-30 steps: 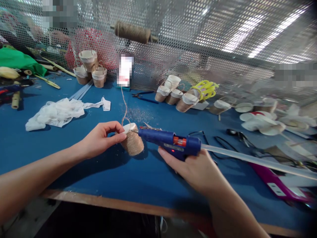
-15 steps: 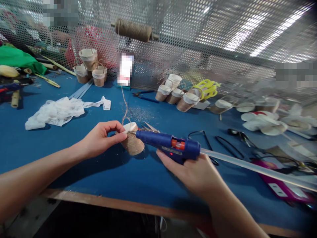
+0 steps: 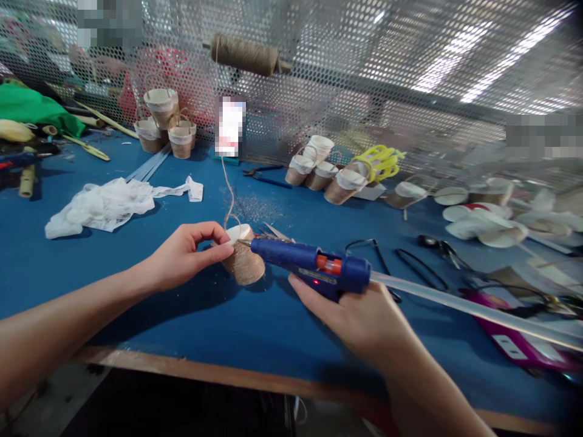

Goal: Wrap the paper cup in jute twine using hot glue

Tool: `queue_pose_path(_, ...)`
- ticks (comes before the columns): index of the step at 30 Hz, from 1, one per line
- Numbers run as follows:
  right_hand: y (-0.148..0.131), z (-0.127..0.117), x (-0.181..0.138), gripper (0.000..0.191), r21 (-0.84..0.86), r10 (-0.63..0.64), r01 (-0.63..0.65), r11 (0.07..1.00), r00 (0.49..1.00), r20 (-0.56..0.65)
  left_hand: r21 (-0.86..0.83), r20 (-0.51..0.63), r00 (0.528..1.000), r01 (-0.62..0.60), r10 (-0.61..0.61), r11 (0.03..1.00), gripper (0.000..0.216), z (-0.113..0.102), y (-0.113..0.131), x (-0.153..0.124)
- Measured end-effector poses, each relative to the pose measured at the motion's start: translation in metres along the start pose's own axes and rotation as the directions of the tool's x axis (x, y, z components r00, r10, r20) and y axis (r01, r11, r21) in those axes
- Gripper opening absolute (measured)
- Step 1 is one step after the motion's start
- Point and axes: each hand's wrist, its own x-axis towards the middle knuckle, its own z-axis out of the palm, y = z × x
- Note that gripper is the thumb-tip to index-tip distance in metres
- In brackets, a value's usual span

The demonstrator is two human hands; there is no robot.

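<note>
My left hand point(image 3: 190, 255) pinches the rim of a small paper cup point(image 3: 246, 264) wrapped in brown twine, which tilts just above or on the blue table. Loose twine point(image 3: 229, 188) rises from beside those fingertips toward the back. In my right hand point(image 3: 364, 321) is a blue glue gun point(image 3: 291, 258) with a red light lit and a long clear glue stick point(image 3: 437, 300) out of its rear. The gun's nozzle meets the cup near its rim, close to my left thumb. Behind the nozzle lie scissors point(image 3: 276, 231), partly hidden by the gun.
A twine spool point(image 3: 245, 54) hangs on the perforated metal panel. Finished twine cups point(image 3: 181, 142) stand at the back left, others point(image 3: 344, 187) at centre right. White lace point(image 3: 109, 206) lies left; pliers point(image 3: 266, 178) lie behind. A purple power strip point(image 3: 510, 340) sits right.
Almost nothing differs. The glue gun and my right hand have shifted very slightly to the right; my left hand stays at the cup's rim.
</note>
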Motion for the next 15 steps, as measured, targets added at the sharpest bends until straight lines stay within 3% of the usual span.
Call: queue_pose_path(15,0.0065,0.0083,-0.0043,0.023,0.031,0.063,-0.061,0.998,0.997,-0.052,-0.012,0.005,1.0,0.006,-0.006,1.0,0.016,-0.001,-0.0002,0.0)
